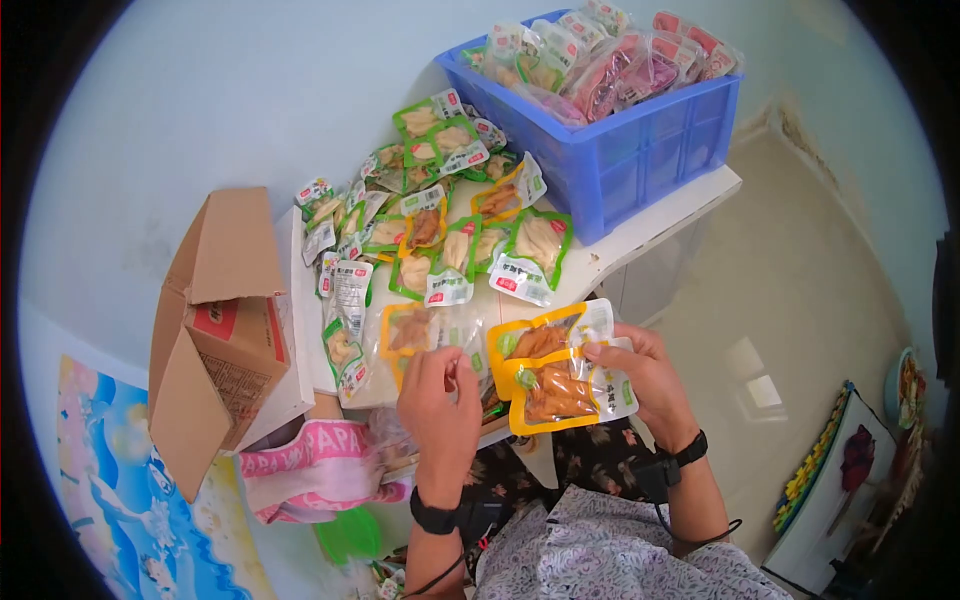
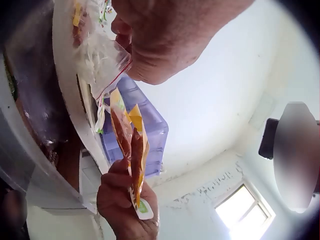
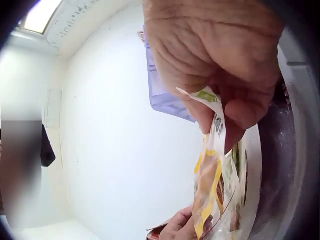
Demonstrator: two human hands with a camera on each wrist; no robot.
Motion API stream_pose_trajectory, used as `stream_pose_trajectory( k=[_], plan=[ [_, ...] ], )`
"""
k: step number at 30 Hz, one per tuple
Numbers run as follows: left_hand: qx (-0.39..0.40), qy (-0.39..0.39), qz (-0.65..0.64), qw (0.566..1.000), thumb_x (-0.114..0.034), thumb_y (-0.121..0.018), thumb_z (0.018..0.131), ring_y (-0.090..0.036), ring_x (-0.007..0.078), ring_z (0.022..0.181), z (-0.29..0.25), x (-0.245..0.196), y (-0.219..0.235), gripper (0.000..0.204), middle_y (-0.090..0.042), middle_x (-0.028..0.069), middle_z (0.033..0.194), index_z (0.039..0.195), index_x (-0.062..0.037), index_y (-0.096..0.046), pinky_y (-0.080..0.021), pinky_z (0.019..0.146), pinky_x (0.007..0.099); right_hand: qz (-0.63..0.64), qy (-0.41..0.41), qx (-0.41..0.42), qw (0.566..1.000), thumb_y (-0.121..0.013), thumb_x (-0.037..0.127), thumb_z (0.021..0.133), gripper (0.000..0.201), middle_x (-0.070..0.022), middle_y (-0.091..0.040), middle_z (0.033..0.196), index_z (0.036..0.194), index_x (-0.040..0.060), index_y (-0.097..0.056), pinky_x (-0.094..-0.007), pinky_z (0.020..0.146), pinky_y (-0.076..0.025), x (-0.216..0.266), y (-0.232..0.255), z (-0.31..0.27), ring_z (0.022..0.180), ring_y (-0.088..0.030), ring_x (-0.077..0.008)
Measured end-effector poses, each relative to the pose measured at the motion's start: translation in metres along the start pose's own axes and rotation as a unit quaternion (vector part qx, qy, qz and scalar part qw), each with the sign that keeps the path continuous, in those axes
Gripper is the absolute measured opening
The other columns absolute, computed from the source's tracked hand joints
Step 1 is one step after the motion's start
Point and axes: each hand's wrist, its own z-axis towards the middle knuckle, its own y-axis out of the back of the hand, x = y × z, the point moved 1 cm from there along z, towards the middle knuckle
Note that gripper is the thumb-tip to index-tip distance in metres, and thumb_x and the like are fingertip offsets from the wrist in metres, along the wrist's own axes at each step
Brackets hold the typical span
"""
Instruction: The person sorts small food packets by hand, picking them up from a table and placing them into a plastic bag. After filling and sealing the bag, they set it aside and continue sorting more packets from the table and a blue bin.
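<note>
I see the right hand [image 1: 650, 385] pinching two orange-edged snack packets [image 1: 560, 375] past the table [image 1: 640, 235] edge; the left hand [image 1: 440, 405] pinches a clear bag [image 1: 440, 335]. Loose packets [image 1: 440, 215], a blue crate [image 1: 640, 140] and a cardboard box [image 1: 215, 330] crowd the table.

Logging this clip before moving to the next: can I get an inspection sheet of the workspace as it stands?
Surface: white table, mostly covered.
Job's things: two yellow-edged snack packets gripped by the right hand; clear zip bag pinched by the left hand.
Clutter: green-edged snack packets spread out; blue crate full of packets; open cardboard box.
Hands: both hold something.
Cables: black cords at both wrist straps.
Surroundings: pale walls, tiled floor, pink bag.
</note>
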Motion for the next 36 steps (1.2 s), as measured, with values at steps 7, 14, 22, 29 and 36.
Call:
stream_pose_trajectory(
  k=[7, 14, 22, 29, 36],
  plan=[
    [-0.01, -0.041, -0.013, 0.999, 0.001, -0.068, 0.094, -0.061, 0.0241, 0.07, -0.012, -0.011, 0.015, 0.008, -0.06, 0.0112, 0.086, 0.101, -0.0011, -0.067, -0.05, 0.063, 0.0349, -0.012, -0.078, 0.021, 0.997, -0.072, 0.008, 0.097, 0.025, -0.0075, -0.077, 0.106, 0.12, -0.0024, -0.072, -0.0265, 0.075, -0.06, -0.006, -0.017, 0.016, 0.085, -0.074, -0.0117],
    [-0.062, -0.071, -0.029, 0.995, -0.002, -0.067, 0.097, -0.059, 0.0173, 0.07, -0.011, -0.002, 0.01, 0.005, -0.061, 0.0079, 0.084, 0.102, -0.0015, -0.068, -0.047, 0.061, 0.031, -0.04, 0.052, 0.032, 0.997, -0.071, 0.01, 0.099, 0.024, -0.0048, -0.076, 0.11, 0.121, -0.0009, -0.073, -0.0257, 0.077, -0.058, -0.037, -0.035, 0.04, 0.087, -0.072, -0.0092],
    [-0.044, -0.08, -0.024, 0.996, -0.003, -0.07, 0.094, -0.061, 0.0283, 0.077, -0.004, -0.011, 0.002, 0.009, -0.061, 0.011, 0.089, 0.104, -0.0037, -0.07, -0.049, 0.067, 0.0397, -0.106, 0.095, 0.047, 0.989, -0.071, 0.006, 0.098, 0.026, -0.0047, -0.074, 0.114, 0.122, -0.004, -0.071, -0.0283, 0.09, -0.055, -0.038, -0.068, 0.045, 0.102, -0.066, -0.0091],
    [-0.057, -0.121, -0.055, 0.989, -0.004, -0.071, 0.091, -0.062, 0.034, 0.08, 0.003, -0.018, -0.01, 0.011, -0.062, 0.0126, 0.09, 0.102, -0.0047, -0.07, -0.049, 0.069, 0.0439, -0.189, 0.139, 0.15, 0.961, -0.068, 0.001, 0.092, 0.037, -0.0123, -0.072, 0.114, 0.129, -0.0058, -0.062, -0.0327, 0.094, -0.052, -0.058, -0.087, 0.068, 0.107, -0.061, -0.0134],
    [-0.05, -0.113, -0.137, 0.983, -0.005, -0.073, 0.09, -0.063, 0.035, 0.089, 0.0, -0.013, -0.013, 0.018, -0.066, 0.0128, 0.098, 0.107, -0.0032, -0.069, -0.05, 0.079, 0.0461, -0.376, 0.248, 0.092, 0.888, -0.071, 0.002, 0.09, 0.05, -0.0189, -0.068, 0.128, 0.138, -0.0062, -0.056, -0.0341, 0.095, -0.053, -0.05, -0.089, 0.074, 0.116, -0.065, -0.0195]
  ],
)
